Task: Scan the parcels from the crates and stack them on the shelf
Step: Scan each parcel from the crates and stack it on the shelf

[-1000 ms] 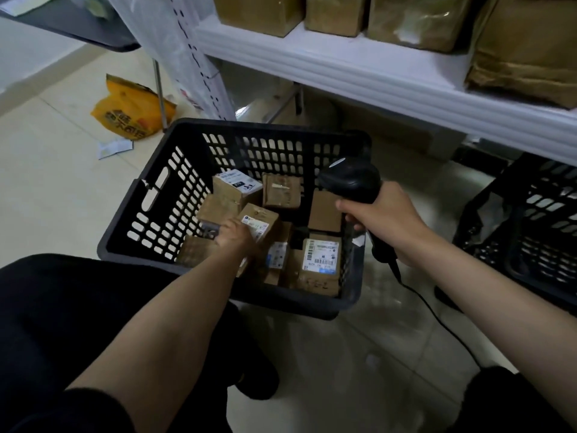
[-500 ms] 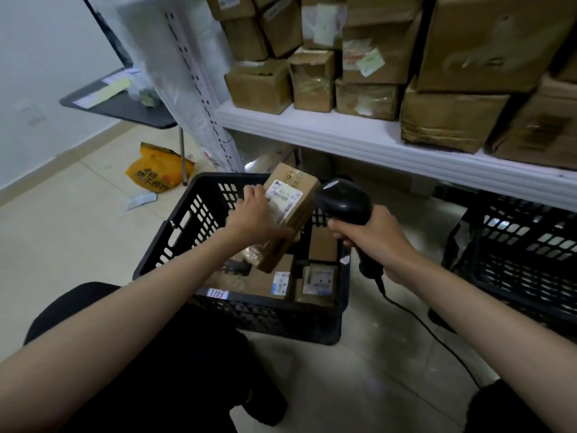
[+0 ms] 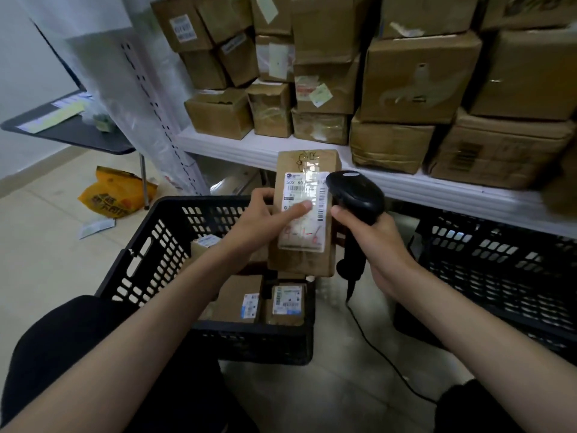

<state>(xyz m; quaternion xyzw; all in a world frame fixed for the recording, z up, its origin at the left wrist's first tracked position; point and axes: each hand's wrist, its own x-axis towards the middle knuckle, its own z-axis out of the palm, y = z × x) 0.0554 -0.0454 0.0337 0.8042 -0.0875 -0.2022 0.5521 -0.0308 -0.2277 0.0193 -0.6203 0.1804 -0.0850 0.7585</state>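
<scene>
My left hand (image 3: 249, 226) holds a tall brown cardboard parcel with a white label (image 3: 304, 214) upright above the black plastic crate (image 3: 150, 257). My thumb lies across the label and my other fingers curl behind it. At 3 o'clock from the parcel, my right hand (image 3: 374, 242) grips a black handheld scanner (image 3: 356, 195), just beside the label.

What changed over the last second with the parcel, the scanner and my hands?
The left hand, which was reaching among the parcels in the black crate, gripped a brown parcel and lifted it out, turning its label upright beside the scanner head. The right hand kept gripping the barcode scanner, raised a little with it. The crate and the remaining parcels stayed put.
</scene>
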